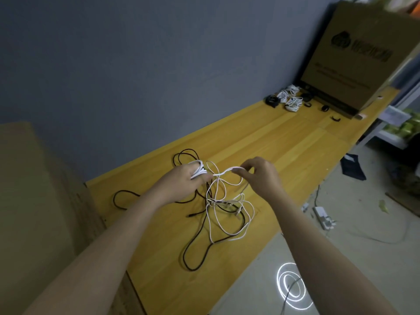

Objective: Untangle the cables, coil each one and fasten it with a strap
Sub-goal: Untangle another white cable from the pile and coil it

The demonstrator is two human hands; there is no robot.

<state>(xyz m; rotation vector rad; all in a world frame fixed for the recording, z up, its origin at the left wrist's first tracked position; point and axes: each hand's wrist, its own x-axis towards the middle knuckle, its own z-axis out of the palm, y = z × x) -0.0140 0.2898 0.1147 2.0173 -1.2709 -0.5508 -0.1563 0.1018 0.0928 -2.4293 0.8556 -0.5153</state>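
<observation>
L hand [181, 180] holds white cable [218, 214] coil; R hand [259, 176] pinches strand.

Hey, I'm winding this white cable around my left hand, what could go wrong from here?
1. The white cable is crossed with the black cable on the table; pulling with the right hand may tighten a knot or drag the black one along.
2. The turns on the left hand sit near the fingertips and could slip off.
3. Loose loops lie close to the table's edge and might slide off.
</observation>
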